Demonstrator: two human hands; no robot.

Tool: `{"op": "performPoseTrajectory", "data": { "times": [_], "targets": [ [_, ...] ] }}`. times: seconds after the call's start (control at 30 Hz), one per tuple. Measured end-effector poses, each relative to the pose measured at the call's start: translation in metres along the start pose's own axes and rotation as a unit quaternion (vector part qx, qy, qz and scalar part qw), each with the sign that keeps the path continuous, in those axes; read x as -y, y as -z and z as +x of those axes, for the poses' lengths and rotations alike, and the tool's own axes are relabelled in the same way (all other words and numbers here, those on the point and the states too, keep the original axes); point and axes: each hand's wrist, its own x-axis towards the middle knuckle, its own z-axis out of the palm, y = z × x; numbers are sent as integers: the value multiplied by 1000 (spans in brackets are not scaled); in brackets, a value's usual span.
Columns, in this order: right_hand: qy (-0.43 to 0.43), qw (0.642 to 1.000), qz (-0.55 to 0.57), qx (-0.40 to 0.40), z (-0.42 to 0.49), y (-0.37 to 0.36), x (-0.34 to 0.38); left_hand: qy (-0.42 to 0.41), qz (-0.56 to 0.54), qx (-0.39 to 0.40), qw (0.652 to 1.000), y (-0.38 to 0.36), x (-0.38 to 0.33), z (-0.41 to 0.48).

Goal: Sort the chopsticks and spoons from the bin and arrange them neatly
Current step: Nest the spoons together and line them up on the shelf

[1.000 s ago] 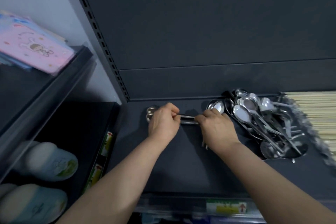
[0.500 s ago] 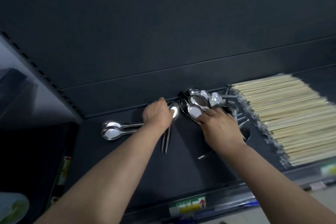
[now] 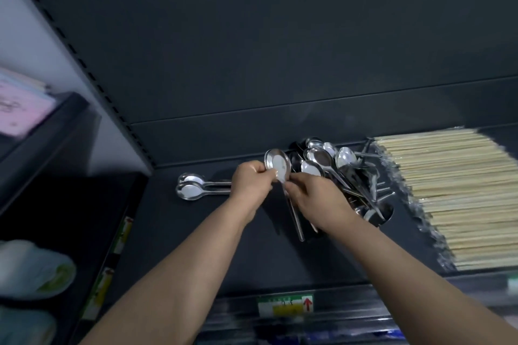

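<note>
A steel spoon point(image 3: 277, 164) is held up above the dark shelf point(image 3: 252, 246), bowl tilted toward me. My left hand point(image 3: 251, 185) pinches the bowl's left edge. My right hand point(image 3: 314, 199) grips the neck below the bowl, and thin steel handles point(image 3: 297, 221) hang down from it. Two spoons point(image 3: 193, 187) lie side by side on the shelf to the left, bowls pointing left. A jumbled heap of spoons point(image 3: 336, 165) fills the black bin point(image 3: 384, 210) to the right. Pale wooden chopsticks point(image 3: 454, 193) lie stacked in plastic at the far right.
The shelf's back panel point(image 3: 280, 64) rises right behind the spoons. A perforated upright point(image 3: 92, 78) separates a neighbouring bay holding pink packages point(image 3: 19, 103) and pale slippers point(image 3: 30, 269). A price label point(image 3: 284, 305) sits on the shelf's front rail.
Both hands have left the shelf and come together on one spoon, lifted out beside the pile. The two spoons laid at the left stay put. The view has swung back leftward.
</note>
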Motion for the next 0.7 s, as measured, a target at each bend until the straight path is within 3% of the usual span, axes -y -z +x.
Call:
{"op": "performPoseTrajectory", "data": {
  "times": [0.1, 0.17, 0.27, 0.37, 0.53, 0.7],
  "targets": [
    [-50, 982, 172, 51, -2, 5, -1, 1, -41, 22, 999, -10, -7, -11],
    [-87, 969, 227, 48, -5, 12, -9, -12, -46, 44, 998, -18, -12, -16],
    [-101, 980, 170, -18, -9, 30, -31, -30, -34, 89, 995, -33, -16, -20],
    [-132, 985, 88, -72, -15, 50, -57, -43, 33, 77, 996, -49, -8, -14],
    [-160, 981, 68, -84, -29, 67, -86, -61, 212, -2, 975, -68, -10, -11],
    [-165, 978, 89, -87, -38, 74, -97, -60, 353, 21, 934, -84, -20, -13]
  ]
}}
